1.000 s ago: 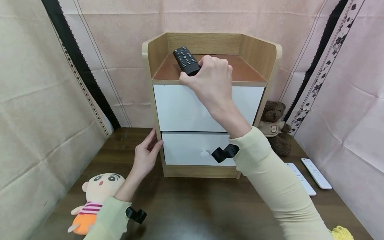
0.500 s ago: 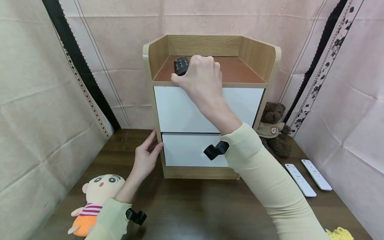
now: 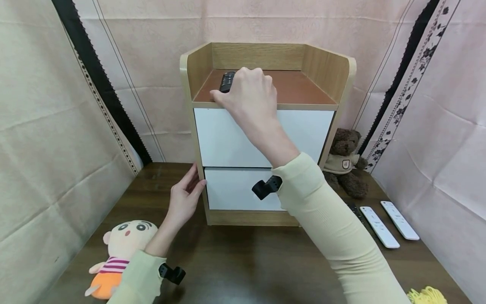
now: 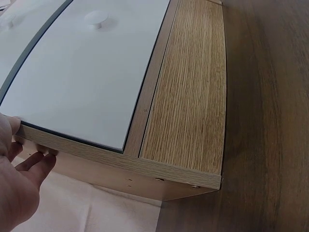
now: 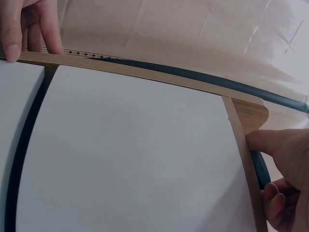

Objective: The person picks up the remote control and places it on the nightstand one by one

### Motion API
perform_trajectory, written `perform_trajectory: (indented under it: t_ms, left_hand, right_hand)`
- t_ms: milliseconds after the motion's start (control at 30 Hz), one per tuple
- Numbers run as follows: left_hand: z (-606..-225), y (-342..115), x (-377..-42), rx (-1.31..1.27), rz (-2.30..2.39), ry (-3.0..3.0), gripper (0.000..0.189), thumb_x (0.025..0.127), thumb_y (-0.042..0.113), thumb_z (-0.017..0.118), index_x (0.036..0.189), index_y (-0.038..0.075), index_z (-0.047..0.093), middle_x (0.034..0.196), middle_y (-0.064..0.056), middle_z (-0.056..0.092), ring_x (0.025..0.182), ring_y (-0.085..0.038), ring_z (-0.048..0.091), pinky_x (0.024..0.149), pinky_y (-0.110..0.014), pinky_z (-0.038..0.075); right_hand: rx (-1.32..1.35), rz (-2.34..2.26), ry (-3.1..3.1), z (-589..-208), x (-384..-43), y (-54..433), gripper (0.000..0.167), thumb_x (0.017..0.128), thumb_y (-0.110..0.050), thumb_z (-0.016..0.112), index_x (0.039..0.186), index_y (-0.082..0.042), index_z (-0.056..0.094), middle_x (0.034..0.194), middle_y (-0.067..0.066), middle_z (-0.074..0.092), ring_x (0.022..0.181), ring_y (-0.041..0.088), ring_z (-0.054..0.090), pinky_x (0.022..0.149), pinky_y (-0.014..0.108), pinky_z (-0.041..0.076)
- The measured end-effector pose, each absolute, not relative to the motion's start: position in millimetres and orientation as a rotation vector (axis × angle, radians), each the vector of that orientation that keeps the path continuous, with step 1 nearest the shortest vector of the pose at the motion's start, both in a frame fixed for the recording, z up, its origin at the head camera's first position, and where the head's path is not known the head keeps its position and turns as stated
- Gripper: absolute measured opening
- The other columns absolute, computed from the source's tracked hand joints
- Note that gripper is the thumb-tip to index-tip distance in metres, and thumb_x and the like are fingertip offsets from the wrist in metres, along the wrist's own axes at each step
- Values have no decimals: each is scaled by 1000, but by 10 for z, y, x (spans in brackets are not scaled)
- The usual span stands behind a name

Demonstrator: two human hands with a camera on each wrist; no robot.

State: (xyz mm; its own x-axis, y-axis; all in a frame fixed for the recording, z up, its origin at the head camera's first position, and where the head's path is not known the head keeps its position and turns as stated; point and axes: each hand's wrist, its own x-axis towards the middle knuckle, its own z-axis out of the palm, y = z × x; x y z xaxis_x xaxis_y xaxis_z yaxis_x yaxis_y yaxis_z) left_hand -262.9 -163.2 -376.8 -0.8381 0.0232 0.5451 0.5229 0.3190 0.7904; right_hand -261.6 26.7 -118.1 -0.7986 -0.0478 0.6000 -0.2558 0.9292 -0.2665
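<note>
A black remote control point(image 3: 227, 82) is at the left of the brown shelf on top of the small wooden cabinet point(image 3: 250, 217). My right hand point(image 3: 252, 95) holds it, thumb to the left; my fingers hide much of it. In the right wrist view, part of the dark remote point(image 5: 260, 170) shows between the thumb and curled fingers of my right hand point(image 5: 289, 169). My left hand point(image 3: 184, 200) rests on the cabinet's lower left side. In the left wrist view its thumb touches the front edge and its fingertips touch the side panel point(image 4: 111, 176).
Two white drawer fronts point(image 3: 235, 190) face me. A plush doll point(image 3: 121, 261) sits at the left, a brown teddy bear point(image 3: 345, 162) right of the cabinet. Two white remotes point(image 3: 379, 227) and a dark one point(image 3: 355, 210) lie at the right, with yellow yarn point(image 3: 427, 295) nearer.
My right hand has moved left and lowered the black remote from above the shelf's front toward its surface. My left hand has stayed on the cabinet's side.
</note>
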Motion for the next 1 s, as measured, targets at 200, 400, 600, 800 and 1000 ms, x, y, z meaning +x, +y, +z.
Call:
perform_trajectory:
  t_ms: [200,400,600,800,1000]
  left_hand:
    - [-3768,-1626,-2624,-481,-1539,-2162,61,103,13,64,159,12,39,153,-14,50,134,-30,54,104,-47,49]
    - [-3779,-1625,-2645,-479,-1530,-2171,61,104,11,63,159,12,38,152,-15,50,134,-30,54,103,-47,49]
    - [-3772,-1620,-2634,-471,-1533,-2181,62,104,10,63,159,11,37,153,-15,49,134,-32,54,103,-48,49]
    - [-3778,-1623,-2634,-493,-1523,-2165,60,104,12,63,159,13,39,152,-14,51,133,-31,55,103,-47,49]
    - [-3778,-1628,-2634,-477,-1512,-2165,61,103,13,64,159,13,40,151,-13,52,132,-30,56,102,-47,49]
  right_hand:
    - [225,391,-2468,-1189,-2620,228,49,91,-61,68,86,-12,64,85,4,60,69,22,62,56,30,54]
    - [225,292,-2435,-1213,-2648,206,56,89,-67,67,75,-13,58,81,4,58,68,25,64,55,31,54]
    - [230,293,-2417,-1229,-2631,238,60,86,-70,69,79,-10,63,82,6,60,66,25,62,55,31,55]
    - [302,348,-2318,-1245,-2505,399,58,88,-63,72,83,-6,67,80,8,64,67,27,59,57,34,52]
    - [546,396,-1939,-1374,-2345,718,52,88,-47,80,84,4,73,74,15,67,65,30,61,58,40,47]
